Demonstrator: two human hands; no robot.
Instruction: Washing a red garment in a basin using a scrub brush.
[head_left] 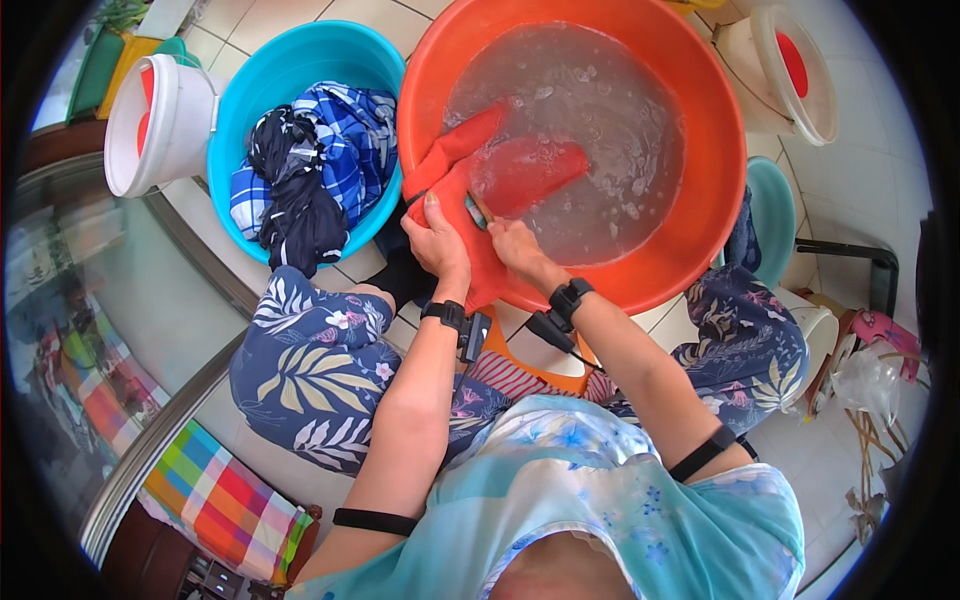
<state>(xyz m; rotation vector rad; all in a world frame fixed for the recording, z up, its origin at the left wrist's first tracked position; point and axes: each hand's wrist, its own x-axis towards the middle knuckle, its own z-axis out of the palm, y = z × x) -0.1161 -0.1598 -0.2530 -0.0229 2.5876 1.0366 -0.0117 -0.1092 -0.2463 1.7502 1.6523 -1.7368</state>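
A large orange basin (pixel 700 200) holds soapy water, and a red garment (pixel 520 170) lies half in it, draped over the near rim. My left hand (pixel 437 242) presses the red cloth flat against the rim. My right hand (pixel 510 240) is closed on a small scrubbing brush (pixel 478 210) set on the same cloth, just beside my left thumb. Both wrists wear black bands.
A blue basin (pixel 250 110) at the left holds a blue checked cloth (pixel 345 130) and a dark garment (pixel 295 200). A white bucket (pixel 160 125) lies beyond it, another white bucket (pixel 790 65) stands at the top right. A striped cloth (pixel 225 500) is at the lower left.
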